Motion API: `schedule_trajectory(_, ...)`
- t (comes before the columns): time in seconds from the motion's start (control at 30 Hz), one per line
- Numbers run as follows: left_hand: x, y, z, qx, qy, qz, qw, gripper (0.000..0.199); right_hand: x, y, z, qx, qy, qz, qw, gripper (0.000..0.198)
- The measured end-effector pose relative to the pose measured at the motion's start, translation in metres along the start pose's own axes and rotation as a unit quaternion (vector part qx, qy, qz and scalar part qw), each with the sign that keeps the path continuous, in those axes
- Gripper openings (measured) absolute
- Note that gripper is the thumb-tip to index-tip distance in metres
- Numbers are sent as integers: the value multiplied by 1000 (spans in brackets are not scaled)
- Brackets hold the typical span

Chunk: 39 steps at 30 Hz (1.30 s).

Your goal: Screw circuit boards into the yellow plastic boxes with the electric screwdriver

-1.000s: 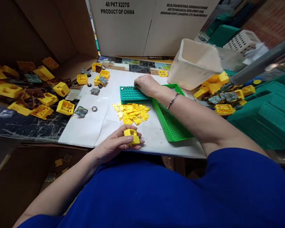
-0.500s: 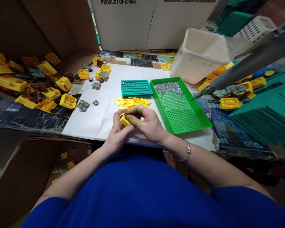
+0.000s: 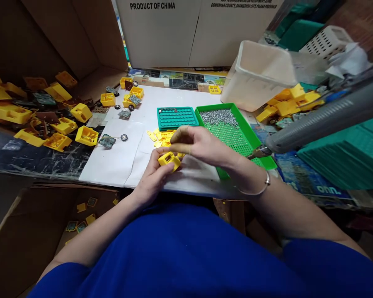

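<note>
My left hand (image 3: pixel 152 176) is closed around a small yellow plastic housing (image 3: pixel 168 160), thumb on its near side. The housing has a hollow with dark metal parts inside. Just above and beyond it is my right hand (image 3: pixel 203 142), with tan covers on some fingers. Its fingers are curved and slightly apart over a pile of flat yellow plastic pieces (image 3: pixel 161 136); I see nothing between them. Behind the pile lies a teal ridged tray (image 3: pixel 177 118) with a few small round metal parts in its top row. A green perforated tray (image 3: pixel 245 136) holds many small silver screws (image 3: pixel 220 117).
A grey electric screwdriver (image 3: pixel 313 118) hangs at the right, its tip by my right wrist. Yellow housings with circuit boards (image 3: pixel 107 141) lie at left. A translucent bin (image 3: pixel 261 74) and stacked teal trays (image 3: pixel 345 153) are at right. Below left is an open carton (image 3: pixel 27 231).
My right hand has left the housing and moved up over the yellow pieces. The housing in my left hand has turned, showing its hollow. The screwdriver appears lower, nearer my right wrist.
</note>
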<state>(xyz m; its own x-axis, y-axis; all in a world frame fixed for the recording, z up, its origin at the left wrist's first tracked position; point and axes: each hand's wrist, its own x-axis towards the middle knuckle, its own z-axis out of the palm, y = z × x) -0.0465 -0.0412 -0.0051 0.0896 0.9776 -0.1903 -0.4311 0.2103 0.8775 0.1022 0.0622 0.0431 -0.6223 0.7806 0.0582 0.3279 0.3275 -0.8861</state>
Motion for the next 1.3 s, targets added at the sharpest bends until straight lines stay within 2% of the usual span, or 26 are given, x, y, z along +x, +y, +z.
schedule_trajectory(0.07,3,1,-1,-46,10,-23,999,30,24,1,-12,-128,69,-21,989,10)
schedule_trajectory(0.13,5,1,-2,-55,6,-33,998,27,53,6,-22,-290,115,1,950,20)
schedule_trajectory(0.23,4,-1,-4,-53,4,-24,998,27,89,17,-27,-415,93,79,902,26)
schedule_trajectory(0.3,4,-4,-5,-56,12,-14,998,27,104,24,-25,-445,73,113,886,27)
schedule_trajectory(0.37,4,-5,-6,-55,12,-8,998,28,112,28,-23,-450,71,128,881,27)
schedule_trajectory(0.5,5,-6,-5,-53,11,-3,999,33,107,26,-23,-441,85,120,885,24)
schedule_trajectory(0.53,5,-6,-5,-57,16,1,998,34,101,22,-23,-423,86,108,895,23)
schedule_trajectory(0.6,5,-6,-4,-65,27,13,997,38,80,14,-19,-322,65,77,941,18)
schedule_trajectory(0.67,5,-7,-3,-67,29,26,997,43,52,5,-12,-142,4,48,989,15)
schedule_trajectory(0.7,5,-8,-3,-63,26,34,997,45,37,2,-7,-62,-26,42,997,15)
schedule_trajectory(0.77,5,-11,-2,-45,20,54,997,48,10,-2,3,16,-71,24,997,14)
schedule_trajectory(0.83,5,-14,-3,-11,18,76,997,48,-9,-2,13,17,-77,4,997,11)
schedule_trajectory(0.93,3,-16,-4,85,24,104,991,48,-23,0,23,-74,-37,-38,996,8)
schedule_trajectory(1.03,-1,-16,-3,207,45,137,968,42,-26,1,29,-154,2,-70,986,5)
schedule_trajectory(1.1,-3,-14,-2,250,52,155,954,37,-26,2,31,-144,17,-50,988,6)
schedule_trajectory(1.2,-4,-11,-2,249,27,148,957,34,-23,6,28,-92,17,39,995,27)
schedule_trajectory(1.3,-5,-6,-6,220,-13,102,970,31,-14,7,16,-86,-84,92,988,36)
